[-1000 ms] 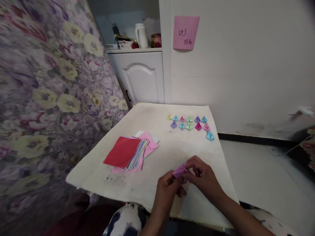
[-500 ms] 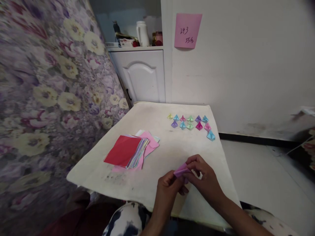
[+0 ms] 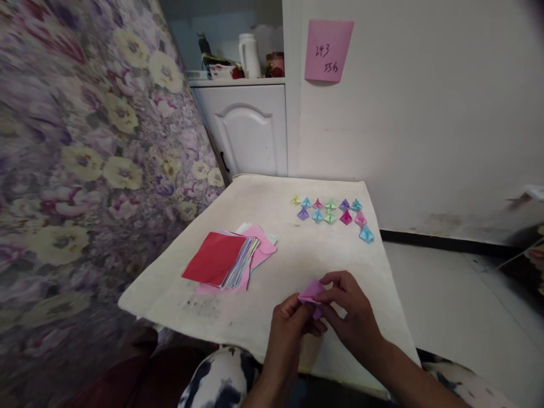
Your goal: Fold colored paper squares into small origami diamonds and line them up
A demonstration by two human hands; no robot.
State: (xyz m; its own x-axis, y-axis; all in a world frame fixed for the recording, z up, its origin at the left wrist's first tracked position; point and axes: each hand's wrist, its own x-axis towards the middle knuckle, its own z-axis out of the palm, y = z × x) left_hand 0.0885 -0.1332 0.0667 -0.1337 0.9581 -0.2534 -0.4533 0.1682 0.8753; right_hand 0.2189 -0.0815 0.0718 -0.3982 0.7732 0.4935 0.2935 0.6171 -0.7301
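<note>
Between both hands is a folded piece of pinkish-purple paper (image 3: 313,290), held just above the near right part of the table. My left hand (image 3: 293,320) pinches its left and lower edge with thumb and fingers. My right hand (image 3: 351,303) grips its right side, thumb and index finger on the fold. Part of the paper is hidden behind the fingers. Left of the hands lies a stack of coloured paper sheets (image 3: 216,258), red on top, with pink sheets (image 3: 262,249) sticking out beneath.
Several small folded paper pieces (image 3: 330,217) in various colours stand in rows at the table's far right. The cream-covered table (image 3: 255,195) meets a white wall with a pink note (image 3: 328,51). A floral curtain (image 3: 106,170) hangs at left, beside a white cabinet (image 3: 250,133).
The purple paper has been turned and opened somewhat, so more of its flat face and a pointed top show. My right fingers have shifted along its edge.
</note>
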